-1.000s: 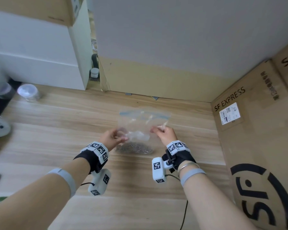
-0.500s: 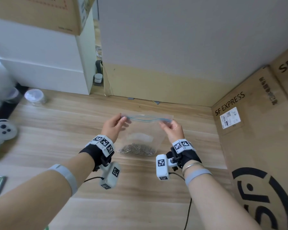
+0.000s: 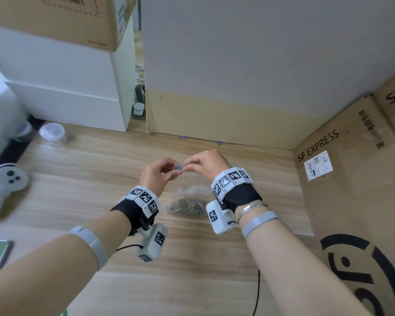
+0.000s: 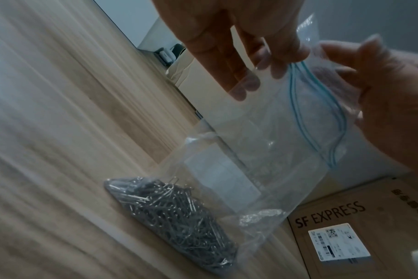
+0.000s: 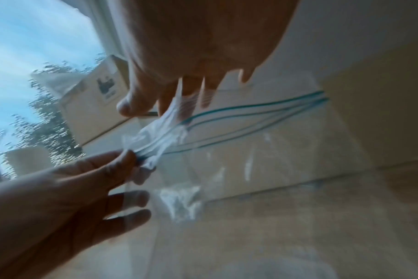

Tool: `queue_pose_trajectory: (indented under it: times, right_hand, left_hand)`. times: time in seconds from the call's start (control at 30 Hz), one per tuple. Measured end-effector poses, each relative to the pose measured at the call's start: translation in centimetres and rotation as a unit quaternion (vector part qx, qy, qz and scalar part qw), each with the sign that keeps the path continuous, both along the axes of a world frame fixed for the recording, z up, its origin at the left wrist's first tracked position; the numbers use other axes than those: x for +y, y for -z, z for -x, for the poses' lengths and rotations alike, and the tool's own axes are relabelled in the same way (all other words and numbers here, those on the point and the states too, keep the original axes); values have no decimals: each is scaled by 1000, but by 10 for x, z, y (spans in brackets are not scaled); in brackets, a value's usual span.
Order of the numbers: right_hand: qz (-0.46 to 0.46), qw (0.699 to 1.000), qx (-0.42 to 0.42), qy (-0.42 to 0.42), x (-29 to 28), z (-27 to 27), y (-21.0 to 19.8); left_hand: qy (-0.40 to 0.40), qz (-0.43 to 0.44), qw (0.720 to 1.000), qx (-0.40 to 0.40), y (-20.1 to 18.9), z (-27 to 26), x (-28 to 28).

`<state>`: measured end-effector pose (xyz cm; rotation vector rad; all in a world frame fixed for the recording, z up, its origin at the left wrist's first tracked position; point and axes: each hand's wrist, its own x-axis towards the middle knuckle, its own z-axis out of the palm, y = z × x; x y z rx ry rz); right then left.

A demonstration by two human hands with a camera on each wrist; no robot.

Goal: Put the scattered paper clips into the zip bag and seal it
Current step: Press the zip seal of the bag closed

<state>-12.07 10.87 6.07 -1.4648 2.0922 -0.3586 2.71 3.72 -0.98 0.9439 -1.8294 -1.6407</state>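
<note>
Here we pinch the zip bag (image 4: 263, 141) at its blue seal strip, left hand (image 3: 156, 176) and right hand (image 3: 205, 164) nearly touching; paper clips (image 3: 187, 207) (heaped inside) rest on the wooden floor (image 3: 78, 179) at six o'clock below our hands.

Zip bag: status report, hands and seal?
Left hand and right hand both pinch the zip bag at its top, close together. Paper clips heaped inside; blue zip strips gape, not sealed. Nothing in the way.
</note>
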Motion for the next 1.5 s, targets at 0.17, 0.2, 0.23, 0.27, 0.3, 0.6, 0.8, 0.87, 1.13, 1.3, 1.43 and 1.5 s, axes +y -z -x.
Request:
queue_pose_trajectory:
  times: [0.17,0.2,0.23,0.27,0.3,0.6,0.8,0.87,1.13,1.3,1.43,1.5]
  right_hand:
    - [-3,999,-17,30,0,0,-4]
    - [-5,999,-15,33,-1,-1,-4]
    - [-7,999,-12,36,-1,-1,-5]
    - [-10,999,-5,39,-1,-2,-5]
    - [-13,999,3,39,-1,-3,-6]
    - [-4,996,85,6,5,-9,-5]
    - [3,994,107,-9,6,-10,-7]
    - [2,993,117,-13,5,-11,-7]
    - [23,995,99,-18,10,-13,-3]
    - [-33,999,16,15,8,-2,-5]
    - [-11,999,4,33,8,1,-5]
    - [2,999,0,45,9,1,-5]
  left_hand:
    - [-5,18,1000,2,-1,2,1]
    - [-5,18,1000,2,-1,2,1]
    - [-5,19,1000,3,-1,2,1]
    - [-6,20,1000,4,0,2,1]
    - [-8,21,1000,6,0,2,1]
    - [2,81,997,-5,0,2,5]
    - [5,108,994,-3,-1,3,9]
    - [5,115,993,-6,-2,4,10]
    - [24,154,988,-18,-5,4,11]
    - [12,117,993,-13,-7,4,10]
    - [6,93,996,-3,-8,6,10]
    - [6,95,995,-4,-8,5,10]
